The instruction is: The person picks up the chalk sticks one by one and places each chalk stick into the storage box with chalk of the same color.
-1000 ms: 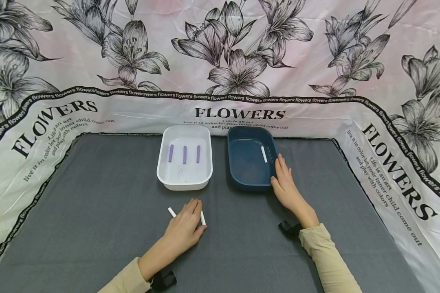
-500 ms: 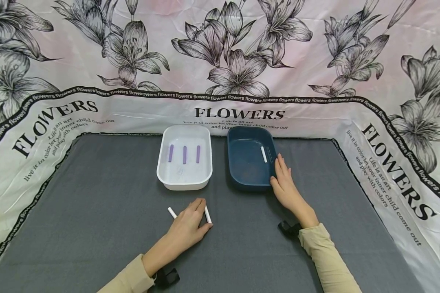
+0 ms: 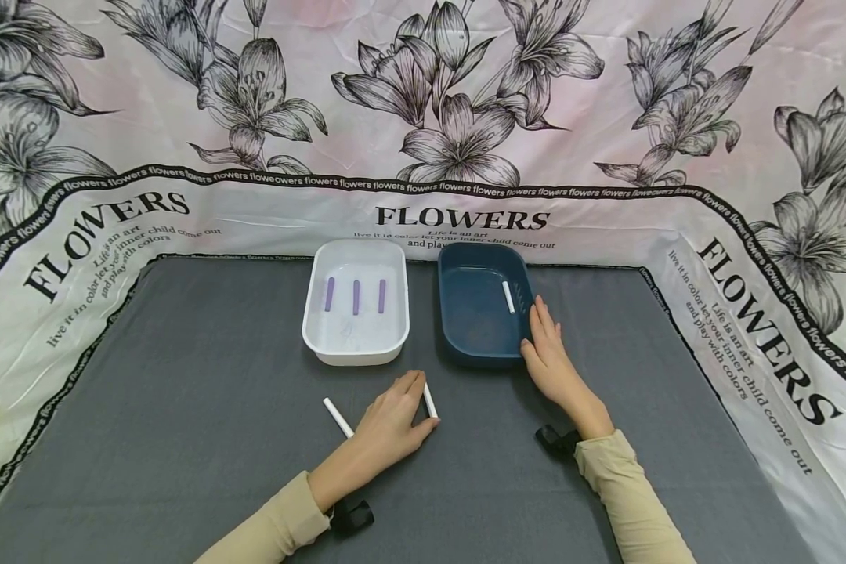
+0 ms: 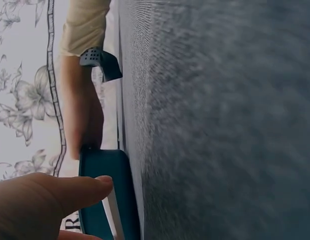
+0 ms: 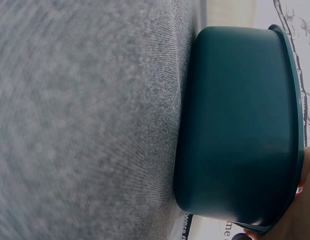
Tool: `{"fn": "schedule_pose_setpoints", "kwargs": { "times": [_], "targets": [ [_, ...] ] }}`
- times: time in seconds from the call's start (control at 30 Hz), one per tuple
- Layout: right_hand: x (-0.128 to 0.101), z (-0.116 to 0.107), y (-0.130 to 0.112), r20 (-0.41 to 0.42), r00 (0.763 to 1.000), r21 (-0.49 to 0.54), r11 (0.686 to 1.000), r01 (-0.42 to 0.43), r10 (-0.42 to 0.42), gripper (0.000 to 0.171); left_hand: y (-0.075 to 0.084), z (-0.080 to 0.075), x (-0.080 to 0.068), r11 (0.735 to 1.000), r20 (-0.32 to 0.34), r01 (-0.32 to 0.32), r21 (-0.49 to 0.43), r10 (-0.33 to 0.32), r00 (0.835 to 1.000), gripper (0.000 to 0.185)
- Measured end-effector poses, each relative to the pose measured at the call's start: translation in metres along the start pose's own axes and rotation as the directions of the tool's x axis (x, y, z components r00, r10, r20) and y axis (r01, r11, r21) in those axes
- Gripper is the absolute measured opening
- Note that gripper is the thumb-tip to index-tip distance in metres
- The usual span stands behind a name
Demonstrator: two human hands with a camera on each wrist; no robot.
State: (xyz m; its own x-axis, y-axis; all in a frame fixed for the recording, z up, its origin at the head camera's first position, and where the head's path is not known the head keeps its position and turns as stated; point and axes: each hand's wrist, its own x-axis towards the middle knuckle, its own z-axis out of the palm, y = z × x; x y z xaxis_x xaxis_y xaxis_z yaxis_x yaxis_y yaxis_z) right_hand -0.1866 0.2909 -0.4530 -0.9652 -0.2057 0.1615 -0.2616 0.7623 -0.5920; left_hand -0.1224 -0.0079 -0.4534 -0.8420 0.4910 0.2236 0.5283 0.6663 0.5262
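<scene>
My left hand point(image 3: 389, 429) pinches a white chalk stick point(image 3: 431, 400) between thumb and fingers, low over the grey cloth. In the left wrist view the same chalk stick point(image 4: 112, 216) sticks out below the thumb. Another white chalk stick point(image 3: 336, 416) lies on the cloth, its lower end hidden by my left hand. My right hand point(image 3: 554, 362) rests with straight fingers along the right side of the dark blue container point(image 3: 465, 354). Inside that container lies one white chalk stick point(image 3: 508, 298). In the right wrist view the hand point(image 5: 299, 212) touches the container's rim.
A white container point(image 3: 356, 352) stands left of the blue one, a narrow gap between them. Three purple sticks point(image 3: 356, 298) lie in it, side by side. Grey cloth point(image 3: 183, 376) covers the table, with a flower-printed border point(image 3: 458, 215) behind both containers.
My left hand has moved right and slightly away from me, carrying the chalk stick toward the blue container. More of the chalk stick on the cloth shows. The right hand stays put.
</scene>
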Motion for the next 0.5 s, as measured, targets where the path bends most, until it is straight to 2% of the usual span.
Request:
{"fn": "schedule_pose_setpoints", "kwargs": {
  "times": [0.5],
  "targets": [
    [0.000,-0.001,-0.003,0.005,1.000,-0.003,1.000,-0.004,0.004,0.062,0.028,-0.005,0.027,0.997,-0.025,-0.080,0.005,0.080,0.997,0.068]
  ]
}}
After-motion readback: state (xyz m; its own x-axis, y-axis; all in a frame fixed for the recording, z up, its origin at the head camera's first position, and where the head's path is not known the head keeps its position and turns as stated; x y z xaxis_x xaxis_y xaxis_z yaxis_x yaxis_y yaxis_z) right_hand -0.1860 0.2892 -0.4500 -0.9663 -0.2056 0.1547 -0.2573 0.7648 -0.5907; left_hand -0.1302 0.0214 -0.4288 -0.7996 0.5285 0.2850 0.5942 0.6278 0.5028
